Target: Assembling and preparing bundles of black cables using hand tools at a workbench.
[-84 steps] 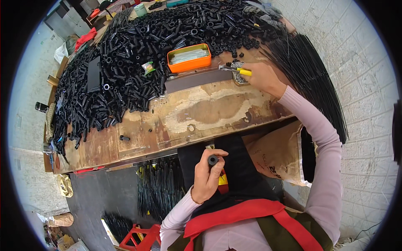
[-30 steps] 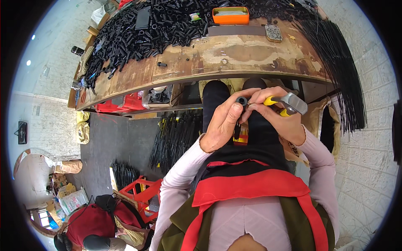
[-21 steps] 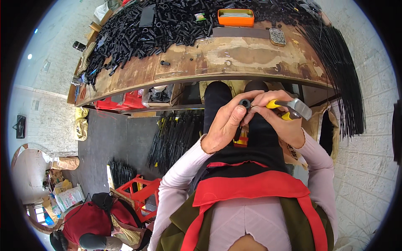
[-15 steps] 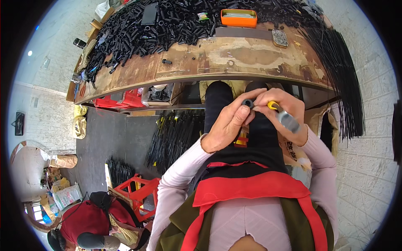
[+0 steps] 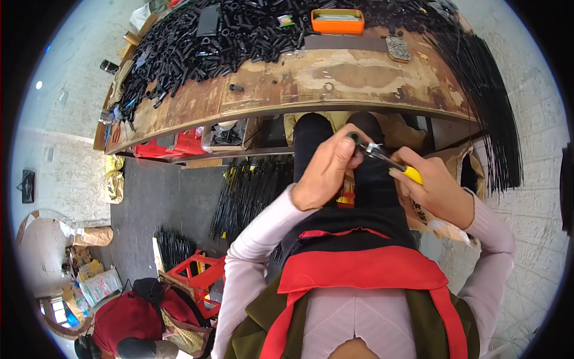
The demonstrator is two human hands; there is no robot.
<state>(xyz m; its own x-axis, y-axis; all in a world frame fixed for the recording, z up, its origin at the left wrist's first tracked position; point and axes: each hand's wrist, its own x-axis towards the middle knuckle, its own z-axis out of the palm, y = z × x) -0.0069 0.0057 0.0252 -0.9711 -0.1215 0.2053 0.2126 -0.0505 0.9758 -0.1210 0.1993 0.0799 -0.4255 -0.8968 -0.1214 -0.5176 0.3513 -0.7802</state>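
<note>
Two hands [image 5: 382,176], one pliers [image 5: 388,160]

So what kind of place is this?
Probably a small workshop: a worn wooden workbench heaped with short black tubes, long black rods hanging off its end, and yellow-handled pliers in the right hand.

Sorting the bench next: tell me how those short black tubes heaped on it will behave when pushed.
The black tubes look round and short, so they would probably roll and scatter. One stray already lies apart on the worn wooden bench. They seem rigid and light.
</note>
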